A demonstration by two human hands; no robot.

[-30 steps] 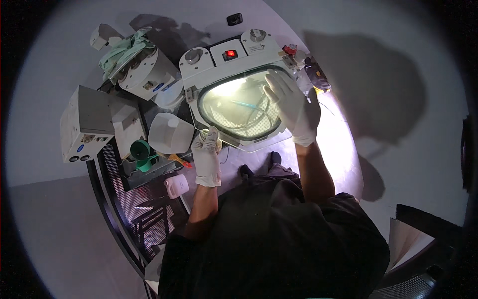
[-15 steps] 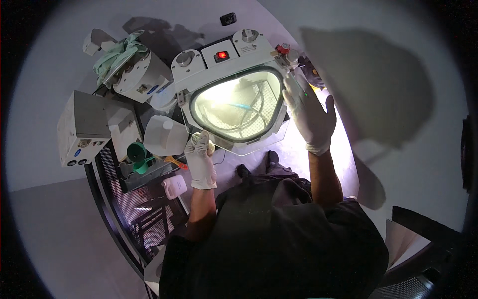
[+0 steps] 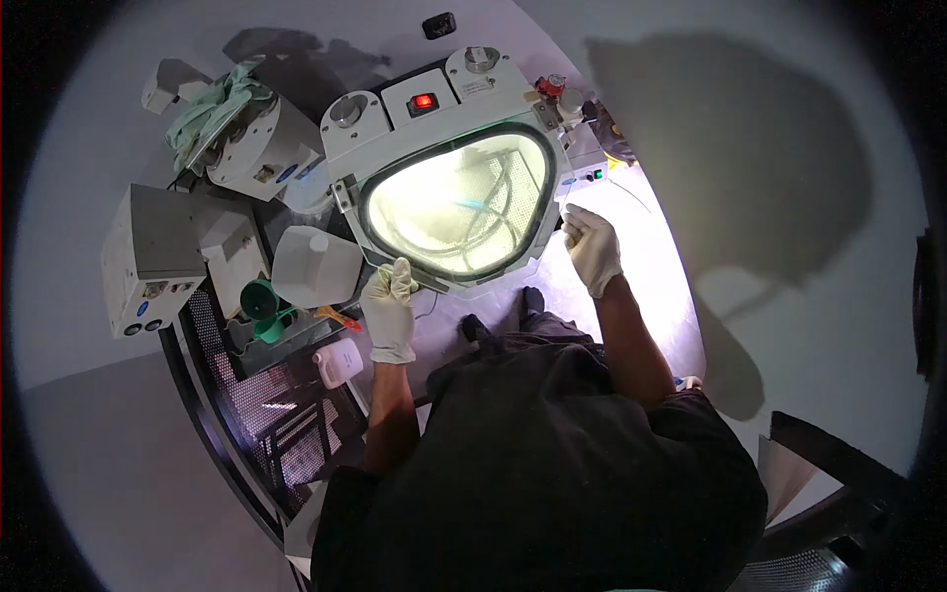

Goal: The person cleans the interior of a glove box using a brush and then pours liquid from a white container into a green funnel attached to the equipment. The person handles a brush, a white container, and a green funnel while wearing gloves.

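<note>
Centre frame: lit cabinet w/ rounded glass viewing window (image 3: 459, 202), white housing (image 3: 395, 109), red-lit switch (image 3: 424, 101) on top panel. Left hand (image 3: 388, 308), white-gloved, at lower-left edge of window frame, fingers curled round what looks like a thin green-tipped tool or latch; too small to tell which, grip looks closed but not tight. Right hand (image 3: 592, 247), also gloved, at right edge of window frame, fingers bent and pressed to rim, seemingly gripping frame; can't tell if anything else in it. Both hands thus on opposite sides of window lid, well apart. Left of cabinet: white plastic jug (image 3: 314, 264), green funnel (image 3: 258, 299) just below it, small white bottle (image 3: 338, 361) lower down on perforated metal shelf (image 3: 261, 390). Upper left: grey box units (image 3: 148, 259), round white machine (image 3: 266, 148) w/ green cloth (image 3: 212, 104) draped over. Risks, as judgement: uneven pull from the two sides could twist or jam lid on hinge; gloved grip may slip on smooth rim; left elbow near jug and funnel, could knock them off shelf; bright glare inside hides contents, so hoses within might snag.
</note>
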